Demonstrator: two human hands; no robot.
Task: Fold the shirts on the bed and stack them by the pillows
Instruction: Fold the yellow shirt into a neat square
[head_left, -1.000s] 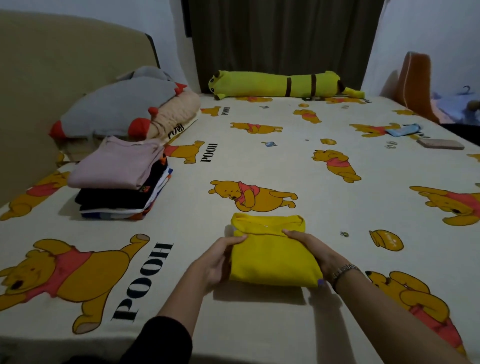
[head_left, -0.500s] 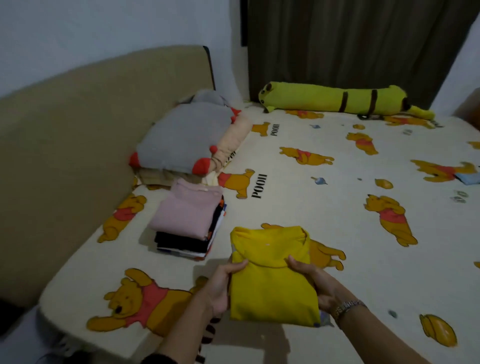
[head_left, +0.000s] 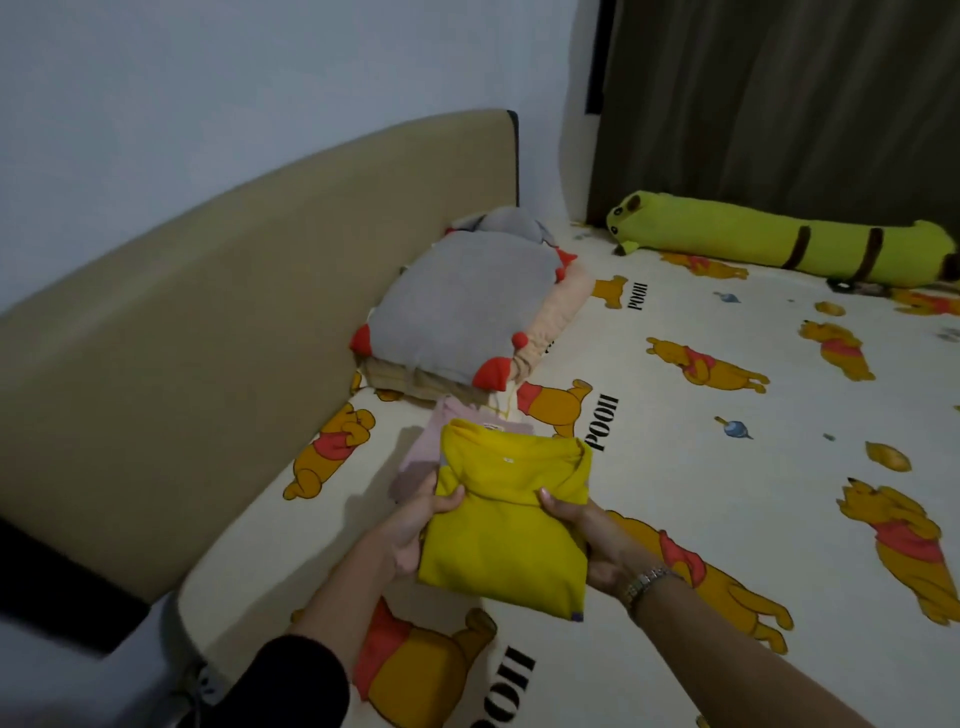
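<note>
Just above the hands at frame centre, the pink-topped stack (head_left: 418, 460) peeks from behind the folded yellow shirt (head_left: 506, 540), pinched by left hand (head_left: 410, 535) and right hand (head_left: 592, 545) at its sides.

You can read "POOH" in black capitals printed on the bed sheet (head_left: 675, 467) several times: at twelve o'clock, centre, and six o'clock.

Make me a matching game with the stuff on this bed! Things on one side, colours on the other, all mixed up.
Things:
1. folded shirt held in both hands
2. top pillow
3. long plush toy by the curtain
4. headboard

Colours:
A. beige
B. lime green with brown stripes
C. yellow
D. grey with red corners

Pairs: 1-C, 2-D, 3-B, 4-A
</note>
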